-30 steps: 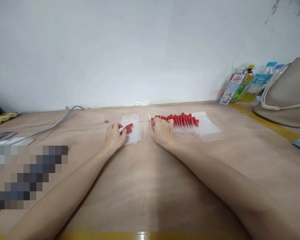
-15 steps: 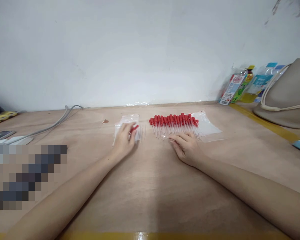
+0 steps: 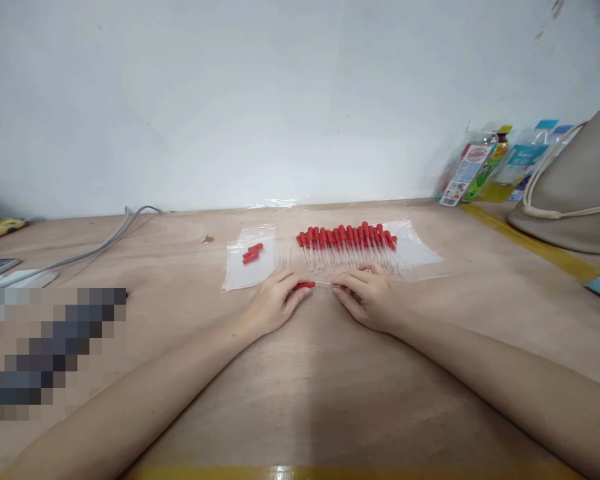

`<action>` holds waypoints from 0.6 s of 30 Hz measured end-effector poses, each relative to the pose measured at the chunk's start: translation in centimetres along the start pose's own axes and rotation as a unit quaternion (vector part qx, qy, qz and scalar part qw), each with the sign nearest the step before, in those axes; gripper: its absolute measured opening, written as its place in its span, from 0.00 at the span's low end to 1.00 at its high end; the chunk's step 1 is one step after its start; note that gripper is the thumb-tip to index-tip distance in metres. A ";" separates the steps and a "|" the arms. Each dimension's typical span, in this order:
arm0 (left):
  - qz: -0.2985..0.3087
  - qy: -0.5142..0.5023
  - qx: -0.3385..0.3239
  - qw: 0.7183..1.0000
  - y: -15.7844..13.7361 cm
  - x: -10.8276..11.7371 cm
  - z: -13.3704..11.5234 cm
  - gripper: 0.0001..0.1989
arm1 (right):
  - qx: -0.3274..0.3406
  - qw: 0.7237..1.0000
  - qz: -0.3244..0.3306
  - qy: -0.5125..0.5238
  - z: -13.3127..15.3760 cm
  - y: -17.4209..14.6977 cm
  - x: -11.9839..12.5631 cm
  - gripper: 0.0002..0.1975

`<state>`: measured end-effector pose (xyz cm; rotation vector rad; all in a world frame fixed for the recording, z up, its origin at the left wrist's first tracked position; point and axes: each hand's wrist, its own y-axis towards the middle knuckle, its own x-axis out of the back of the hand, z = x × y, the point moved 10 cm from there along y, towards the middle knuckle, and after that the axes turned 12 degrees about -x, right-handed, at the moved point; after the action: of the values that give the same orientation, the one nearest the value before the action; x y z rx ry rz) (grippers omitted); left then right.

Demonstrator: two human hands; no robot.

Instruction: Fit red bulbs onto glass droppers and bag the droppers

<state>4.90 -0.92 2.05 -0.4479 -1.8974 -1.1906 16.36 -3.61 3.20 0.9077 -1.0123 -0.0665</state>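
A red, tapered, rubber-looking bulb (image 3: 306, 285) lies at the centre of the pale brown wooden tabletop (image 3: 260, 387), pinched between the thumb and fingers of the left hand (image 3: 280, 297). At its three o'clock is a thin, clear, straight tube (image 3: 325, 285), grasped by the fingertips of the right hand (image 3: 370, 297); whether the two ends join, I cannot tell. A push off-line could bend or crack the slender tube, and a hard squeeze could close the bulb's mouth. Between one and two o'clock stands a close row of red-topped clear droppers (image 3: 347, 239); a careless right knuckle could scatter it. At eleven o'clock, loose clear tubes (image 3: 291, 256) could roll if brushed by the left fingers. At ten o'clock, a flat clear plastic bag (image 3: 250, 277) could drag its loose red bulbs (image 3: 254, 253) if the left wrist caught it.
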 end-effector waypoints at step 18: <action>-0.004 -0.068 -0.038 0.997 -0.3 -0.1 -0.8 0.09 | 0.028 0.994 0.088 0.049 0.2 0.4 -1.5 0.10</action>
<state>5.17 -1.74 1.95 -0.5747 -1.9760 -1.2686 15.22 -2.85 2.48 0.8600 -1.0017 0.1543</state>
